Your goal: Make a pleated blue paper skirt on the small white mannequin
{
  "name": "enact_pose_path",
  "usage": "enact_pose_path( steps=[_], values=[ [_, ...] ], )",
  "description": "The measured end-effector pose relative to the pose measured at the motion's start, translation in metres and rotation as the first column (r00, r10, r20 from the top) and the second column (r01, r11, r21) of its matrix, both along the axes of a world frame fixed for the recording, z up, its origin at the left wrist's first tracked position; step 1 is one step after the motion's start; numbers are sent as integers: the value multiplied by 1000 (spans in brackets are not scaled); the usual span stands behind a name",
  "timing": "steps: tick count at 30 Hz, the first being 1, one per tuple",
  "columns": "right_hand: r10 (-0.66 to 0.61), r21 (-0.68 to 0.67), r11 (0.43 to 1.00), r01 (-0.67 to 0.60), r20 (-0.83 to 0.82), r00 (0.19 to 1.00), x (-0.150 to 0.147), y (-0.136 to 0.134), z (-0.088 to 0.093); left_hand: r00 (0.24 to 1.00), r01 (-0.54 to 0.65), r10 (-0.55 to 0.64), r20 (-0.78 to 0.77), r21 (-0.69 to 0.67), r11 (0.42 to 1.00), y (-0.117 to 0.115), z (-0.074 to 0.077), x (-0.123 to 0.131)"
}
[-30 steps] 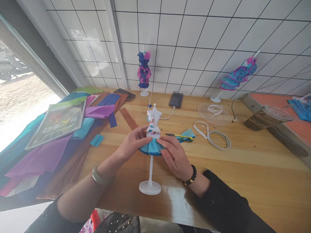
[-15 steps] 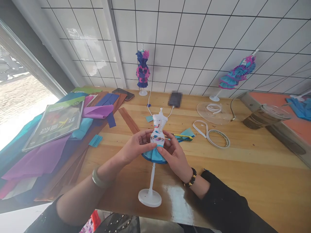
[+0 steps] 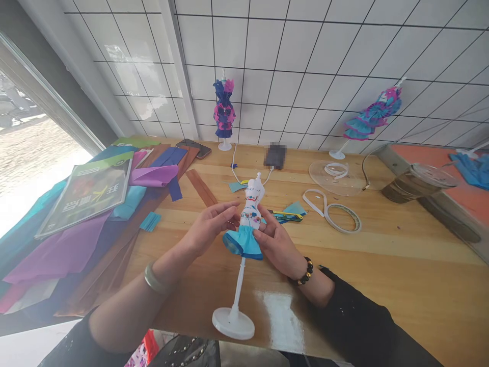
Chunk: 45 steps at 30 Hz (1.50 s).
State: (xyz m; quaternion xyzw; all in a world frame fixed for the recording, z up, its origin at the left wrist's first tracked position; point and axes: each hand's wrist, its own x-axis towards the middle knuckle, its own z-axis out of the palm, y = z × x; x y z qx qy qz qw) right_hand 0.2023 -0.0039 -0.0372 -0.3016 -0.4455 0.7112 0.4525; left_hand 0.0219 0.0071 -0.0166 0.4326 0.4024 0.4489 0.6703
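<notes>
A small white mannequin [image 3: 251, 201] on a thin stand with a round base [image 3: 233, 323] is tilted toward me over the wooden table [image 3: 382, 265]. It wears a blue paper skirt [image 3: 243, 242] and a patterned bodice. My left hand [image 3: 209, 227] touches the waist from the left, fingers pinched against it. My right hand [image 3: 275, 242] grips the torso from the right side, just above the skirt.
Coloured paper sheets [image 3: 69, 244] and a booklet [image 3: 89, 191] cover the left. Two dressed mannequins [image 3: 223, 109] [image 3: 372, 117] stand by the tiled wall. Tape loops [image 3: 336, 211], scissors [image 3: 286, 215], phones [image 3: 194, 148] and a lidded cup [image 3: 416, 186] lie behind.
The mannequin has tipped and turned, its base swinging nearer to me and its top leaning back. Both hands shifted round the waist; the skirt now shows from the side.
</notes>
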Motion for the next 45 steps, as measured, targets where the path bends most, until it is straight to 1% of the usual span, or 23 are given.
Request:
enact_pose_path(
  steps=[2, 6, 9, 14, 19, 21, 23, 25, 26, 27, 28, 29, 31, 33, 34, 35, 36, 39, 43, 45],
  values=[
    [51, -39, 998, -52, -31, 998, 0, -1, 2, 1000, 9, -9, 22, -10, 1000, 1, -1, 0],
    [132, -84, 987, -139, -81, 988, -1, -5, 6, 990, 115, -116, 83, 12, 993, 2, 2, 2],
    [181, -105, 976, -191, -96, 979, -2, -8, 6, 980, 163, -164, 116, 23, 986, 0, 5, 3],
    [262, -110, 956, -272, -99, 960, -3, -9, 3, 968, 193, -185, 171, -30, 981, -2, 5, 2],
    [312, -92, 942, -322, -106, 944, -1, -7, 0, 973, 161, -154, 170, -23, 987, -1, 3, 1],
    [303, -86, 947, -309, -80, 950, 0, -6, -1, 980, 131, -126, 155, -27, 991, 0, 3, 0],
    [235, -50, 970, -236, -28, 972, 1, -5, -2, 984, 104, -100, 146, -21, 994, 0, 3, -1],
    [111, 53, 992, -113, 48, 993, 4, -5, -2, 988, 61, -59, 146, -10, 998, 2, 4, -3],
    [33, 143, 989, -46, 95, 995, 5, -6, -2, 989, 30, -29, 144, -6, 1000, 2, 4, -4],
    [-51, 255, 967, 12, 146, 988, 7, -6, -1, 990, -4, 5, 140, -5, 1000, 3, 4, -5],
    [-138, 382, 922, 54, 196, 971, 8, -8, 0, 990, -36, 37, 135, -8, 999, 4, 3, -5],
    [-223, 513, 855, 72, 239, 945, 9, -10, 1, 989, -65, 66, 129, -11, 998, 5, 3, -5],
    [-361, 734, 678, 38, 287, 887, 9, -14, 4, 987, -114, 114, 109, -10, 993, 6, 3, -5],
    [-452, 860, 509, -23, 291, 843, 6, -18, 6, 984, -157, 156, 85, 3, 988, 6, 3, -3],
    [-484, 893, 448, -47, 286, 827, 5, -19, 7, 982, -177, 176, 71, 9, 984, 6, 3, -2],
    [-509, 912, 405, -64, 283, 813, 3, -20, 8, 979, -195, 194, 55, 13, 981, 5, 4, -1],
    [-527, 924, 376, -75, 280, 803, 2, -21, 8, 977, -209, 208, 40, 14, 978, 5, 4, 1],
    [-555, 942, 317, -109, 278, 784, 0, -20, 8, 972, -236, 236, 10, 12, 972, 4, 6, 3],
    [-571, 965, 209, -158, 252, 782, 2, -19, 7, 968, -250, 250, 5, 9, 968, 3, 7, 4],
    [-581, 967, 168, -192, 254, 773, 3, -19, 7, 968, -250, 250, 9, 4, 968, 3, 7, 3]
  ],
)
